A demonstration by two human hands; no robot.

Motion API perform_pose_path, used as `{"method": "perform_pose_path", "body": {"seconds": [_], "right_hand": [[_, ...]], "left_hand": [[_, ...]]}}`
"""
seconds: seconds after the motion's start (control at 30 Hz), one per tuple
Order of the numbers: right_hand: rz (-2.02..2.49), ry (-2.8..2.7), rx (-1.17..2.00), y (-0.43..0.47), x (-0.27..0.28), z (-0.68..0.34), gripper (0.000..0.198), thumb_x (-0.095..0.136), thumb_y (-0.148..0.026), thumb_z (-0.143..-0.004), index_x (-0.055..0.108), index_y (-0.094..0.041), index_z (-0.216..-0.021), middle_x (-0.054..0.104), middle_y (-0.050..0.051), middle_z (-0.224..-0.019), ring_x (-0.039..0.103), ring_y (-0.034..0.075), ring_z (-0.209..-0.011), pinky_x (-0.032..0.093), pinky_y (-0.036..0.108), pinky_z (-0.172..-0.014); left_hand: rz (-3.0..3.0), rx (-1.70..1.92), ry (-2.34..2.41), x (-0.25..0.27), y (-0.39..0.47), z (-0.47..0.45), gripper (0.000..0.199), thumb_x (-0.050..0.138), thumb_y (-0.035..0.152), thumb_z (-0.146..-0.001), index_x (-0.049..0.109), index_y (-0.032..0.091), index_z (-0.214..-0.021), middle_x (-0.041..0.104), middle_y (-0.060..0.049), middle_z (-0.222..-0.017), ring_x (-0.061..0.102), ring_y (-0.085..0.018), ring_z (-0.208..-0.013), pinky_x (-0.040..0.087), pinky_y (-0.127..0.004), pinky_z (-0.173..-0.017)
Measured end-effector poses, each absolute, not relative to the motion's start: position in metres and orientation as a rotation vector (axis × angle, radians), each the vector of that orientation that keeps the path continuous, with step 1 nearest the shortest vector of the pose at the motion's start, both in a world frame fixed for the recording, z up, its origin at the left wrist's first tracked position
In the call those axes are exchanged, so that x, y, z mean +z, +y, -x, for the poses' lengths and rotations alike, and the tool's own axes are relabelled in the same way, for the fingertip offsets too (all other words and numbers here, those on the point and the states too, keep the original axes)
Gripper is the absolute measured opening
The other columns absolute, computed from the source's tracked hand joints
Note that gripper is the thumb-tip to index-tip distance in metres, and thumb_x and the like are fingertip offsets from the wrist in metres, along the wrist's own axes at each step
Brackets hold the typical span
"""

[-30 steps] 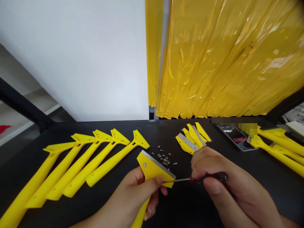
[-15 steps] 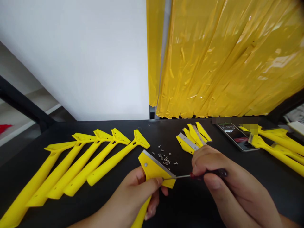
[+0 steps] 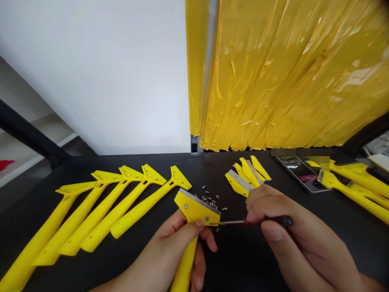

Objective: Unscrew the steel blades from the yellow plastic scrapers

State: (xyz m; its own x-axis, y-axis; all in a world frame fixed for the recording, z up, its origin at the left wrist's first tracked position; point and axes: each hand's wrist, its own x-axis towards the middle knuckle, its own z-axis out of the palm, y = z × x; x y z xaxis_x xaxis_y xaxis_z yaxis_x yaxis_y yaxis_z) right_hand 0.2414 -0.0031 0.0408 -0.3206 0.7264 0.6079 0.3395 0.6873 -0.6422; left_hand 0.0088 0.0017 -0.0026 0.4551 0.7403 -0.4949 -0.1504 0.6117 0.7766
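My left hand (image 3: 182, 243) is closed around the neck of a yellow scraper (image 3: 194, 207), its thumb pressed just below the head. A metal blade runs along the scraper's upper edge, and two screws show in the yellow face. My right hand (image 3: 291, 227) grips a screwdriver (image 3: 269, 221) with a dark red handle. Its thin shaft points left, and the tip lies at the lower right of the scraper head, beside the right screw; whether it touches is unclear. Small screws and nuts (image 3: 212, 201) are scattered on the black table behind the scraper.
Several yellow scraper handles (image 3: 146, 207) lie in a row at left. Yellow cover plates and blades (image 3: 243, 178) lie behind my right hand. A phone (image 3: 300, 174) and more yellow scrapers (image 3: 355, 194) are at right. A white panel and yellow plastic sheeting (image 3: 273, 81) stand behind the table.
The scraper head has shifted slightly left and up and turned more level. The screwdriver tip has come away from the right screw, which now shows. My right hand has barely moved.
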Motion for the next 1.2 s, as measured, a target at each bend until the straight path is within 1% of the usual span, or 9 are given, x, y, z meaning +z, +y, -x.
{"method": "perform_pose_path", "body": {"seconds": [0.13,0.3,0.4,0.57,0.73,0.8,0.9,1.0,1.2], "right_hand": [[0.845,-1.893,0.477,-0.008,0.043,-0.245,0.011,0.055,-0.019,-0.104,0.061,-0.027,-0.110,0.067,0.002,-0.092,0.068,0.018,-0.089,0.055,0.031,-0.081],[0.839,-1.813,0.488,-0.014,0.044,-0.245,0.014,0.050,-0.031,-0.110,0.063,-0.029,-0.111,0.067,0.004,-0.090,0.068,0.023,-0.092,0.057,0.038,-0.082],[0.844,-1.783,0.481,-0.018,0.042,-0.242,0.016,0.047,-0.034,-0.111,0.063,-0.030,-0.113,0.066,0.005,-0.087,0.068,0.025,-0.088,0.057,0.043,-0.084],[0.844,-1.717,0.515,-0.023,0.037,-0.238,0.018,0.049,-0.038,-0.111,0.065,-0.032,-0.116,0.067,0.005,-0.092,0.068,0.024,-0.085,0.058,0.044,-0.086],[0.838,-1.714,0.454,-0.017,0.037,-0.241,0.017,0.051,-0.036,-0.110,0.065,-0.031,-0.118,0.068,0.006,-0.096,0.068,0.026,-0.093,0.057,0.042,-0.084],[0.829,-1.779,0.418,-0.014,0.039,-0.244,0.016,0.053,-0.031,-0.109,0.064,-0.029,-0.119,0.068,0.005,-0.096,0.068,0.025,-0.096,0.057,0.039,-0.083],[0.863,-1.827,0.401,-0.009,0.040,-0.246,0.020,0.056,-0.018,-0.103,0.063,-0.027,-0.120,0.069,0.005,-0.099,0.067,0.022,-0.097,0.056,0.036,-0.084],[0.881,-1.844,0.392,-0.005,0.041,-0.244,0.025,0.055,-0.011,-0.099,0.063,-0.026,-0.117,0.070,0.003,-0.099,0.067,0.019,-0.094,0.055,0.034,-0.084],[0.855,-1.875,0.414,-0.003,0.041,-0.239,0.023,0.056,-0.011,-0.097,0.062,-0.024,-0.115,0.069,0.002,-0.097,0.068,0.017,-0.092,0.056,0.031,-0.085]], "left_hand": [[-0.676,0.687,0.988,0.012,-0.001,-0.008,0.038,0.064,0.059,-0.095,0.066,0.026,-0.115,0.074,-0.002,-0.083,0.043,-0.007,-0.034,0.031,-0.019,-0.033],[-0.663,0.704,0.979,0.024,0.004,-0.005,0.063,0.048,0.077,-0.096,0.071,0.019,-0.092,0.055,0.000,-0.067,0.041,-0.011,-0.052,0.033,-0.020,-0.044],[-0.701,0.818,1.141,0.029,0.008,-0.007,0.047,0.068,0.063,-0.094,0.070,0.021,-0.114,0.063,0.000,-0.078,0.049,-0.013,-0.058,0.038,-0.021,-0.048],[-0.713,0.872,1.251,0.033,0.008,-0.008,0.068,0.078,0.050,-0.092,0.052,0.023,-0.148,0.078,-0.005,-0.097,0.057,-0.013,-0.059,0.044,-0.022,-0.053],[-0.708,0.856,1.154,0.035,0.007,-0.009,0.040,0.083,0.043,-0.088,0.076,0.018,-0.118,0.081,-0.010,-0.102,0.073,-0.025,-0.102,0.054,-0.028,-0.084],[-0.699,0.866,1.141,0.034,0.007,-0.009,0.032,0.084,0.041,-0.087,0.078,0.020,-0.111,0.080,-0.010,-0.114,0.073,-0.027,-0.108,0.055,-0.028,-0.085],[-0.708,0.858,1.150,0.030,0.007,-0.006,0.024,0.081,0.037,-0.088,0.077,0.020,-0.105,0.078,-0.006,-0.097,0.072,-0.022,-0.086,0.054,-0.028,-0.072],[-0.728,0.812,1.142,0.023,0.007,-0.002,0.023,0.074,0.042,-0.093,0.071,0.019,-0.093,0.061,0.002,-0.062,0.051,-0.013,-0.057,0.043,-0.023,-0.056],[-0.775,0.762,1.146,0.023,0.006,-0.004,0.026,0.071,0.044,-0.094,0.065,0.019,-0.088,0.053,0.004,-0.057,0.042,-0.011,-0.053,0.036,-0.023,-0.054]]}}
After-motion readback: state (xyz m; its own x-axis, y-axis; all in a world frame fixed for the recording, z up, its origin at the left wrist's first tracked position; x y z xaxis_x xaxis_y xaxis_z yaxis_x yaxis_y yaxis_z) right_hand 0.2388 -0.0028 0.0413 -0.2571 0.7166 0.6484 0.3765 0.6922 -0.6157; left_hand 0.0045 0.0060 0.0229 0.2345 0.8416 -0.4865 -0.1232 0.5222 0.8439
